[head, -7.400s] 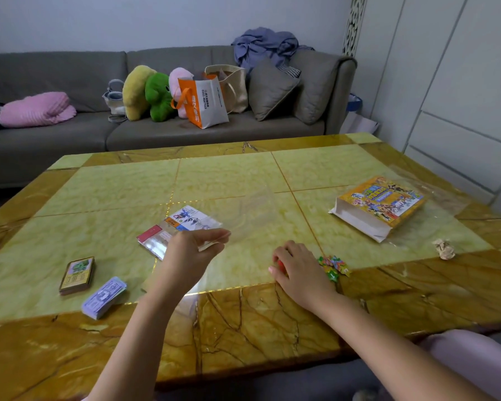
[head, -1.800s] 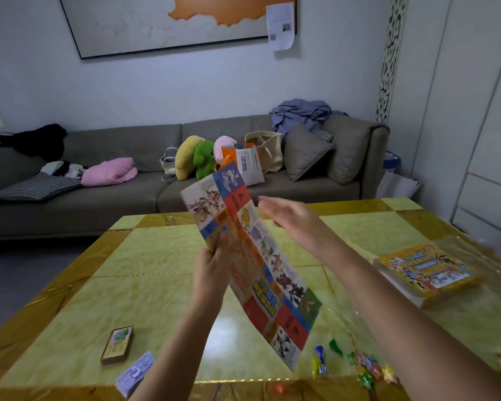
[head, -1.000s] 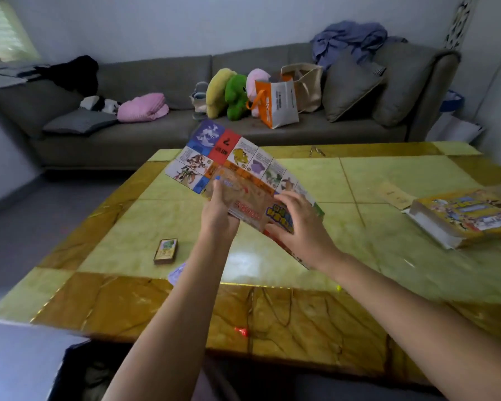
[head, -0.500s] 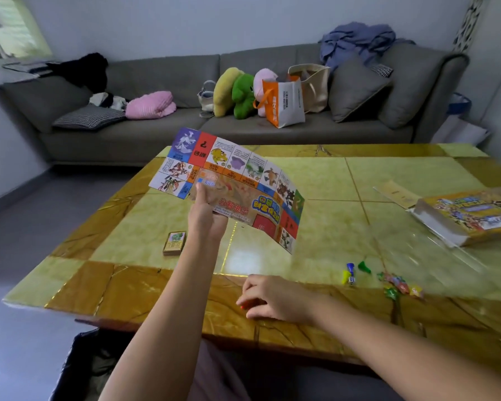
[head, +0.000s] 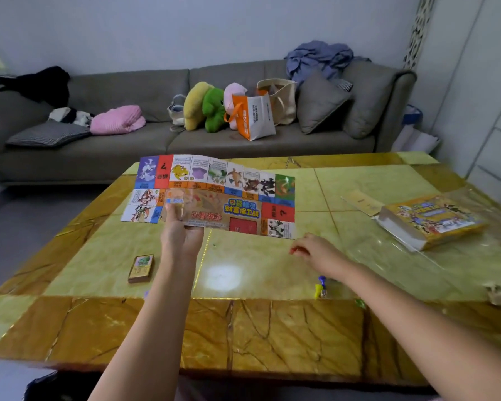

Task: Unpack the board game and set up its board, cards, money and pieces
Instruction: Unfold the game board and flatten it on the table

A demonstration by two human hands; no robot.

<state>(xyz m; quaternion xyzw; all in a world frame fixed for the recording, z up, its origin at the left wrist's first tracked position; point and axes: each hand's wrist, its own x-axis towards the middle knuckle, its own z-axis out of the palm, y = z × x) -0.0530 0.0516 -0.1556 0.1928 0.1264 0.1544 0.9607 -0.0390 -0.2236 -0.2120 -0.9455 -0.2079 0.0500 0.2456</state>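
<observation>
Yellow-green stone-look surface with a brown border, head view is all there is. The paper board is up in the air over the far-left part, only partly unfolded and kinda wavy. The left grip pinches the board's near edge, thumb on the printed face. The right grip hovers just beside the board's near right corner with its fingers loosely curled. There's a bit of red at the fingertips, and I can't tell if it's pinching anything. The card deck lies toward the near-left. Blue and yellow pieces stand by the near edge, next to the right forearm. The game box sits by the right edge on clear wrap.
</observation>
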